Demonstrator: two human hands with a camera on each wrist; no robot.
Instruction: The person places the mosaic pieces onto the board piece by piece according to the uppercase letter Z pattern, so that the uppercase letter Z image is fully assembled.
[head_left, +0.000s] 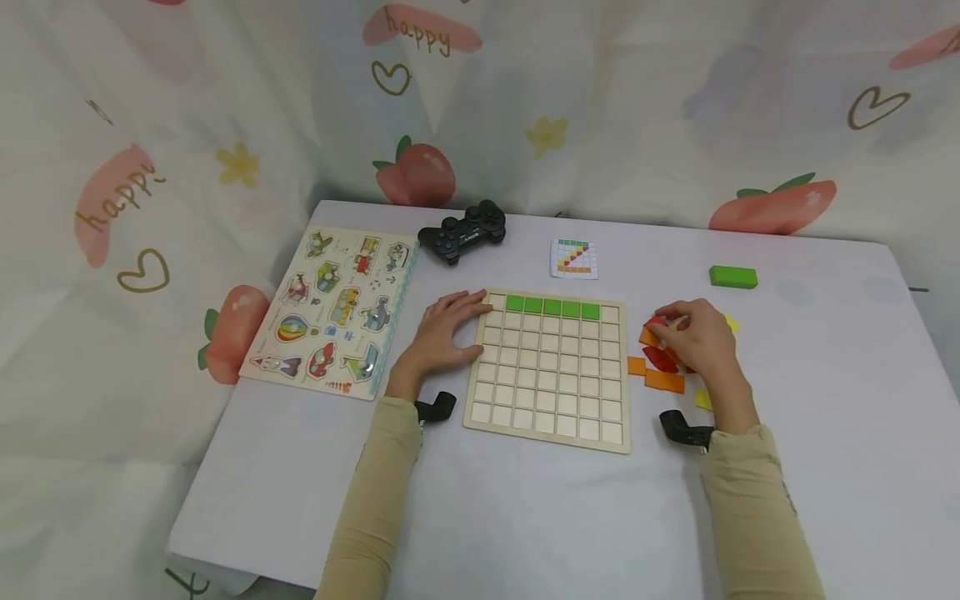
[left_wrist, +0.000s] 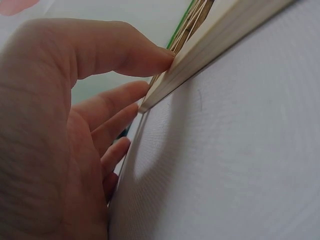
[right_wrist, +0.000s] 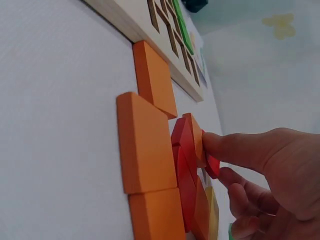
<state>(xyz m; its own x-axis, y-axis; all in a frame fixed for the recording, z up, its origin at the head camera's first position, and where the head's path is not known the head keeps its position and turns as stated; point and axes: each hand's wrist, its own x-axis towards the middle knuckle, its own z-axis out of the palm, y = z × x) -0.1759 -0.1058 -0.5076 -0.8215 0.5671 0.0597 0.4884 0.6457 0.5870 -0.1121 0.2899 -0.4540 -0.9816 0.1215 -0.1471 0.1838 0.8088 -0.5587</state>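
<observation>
**Red tile (right_wrist: 213,167) in right grip (head_left: 701,337), board (head_left: 548,386) to its left**

Near, orange tiles (head_left: 664,381) lie right of the board. Just beyond, the right grip pinches the red tile. Opposite, the left grip (head_left: 444,329), fingers spread, touches the board's left edge.

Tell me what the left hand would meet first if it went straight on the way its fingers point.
Probably the wooden grid board: the left hand touches its left edge. Whether it would push the board or slide over it is unclear.

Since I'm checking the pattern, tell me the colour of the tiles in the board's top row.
The tiles are green; the head view shows them best.
</observation>
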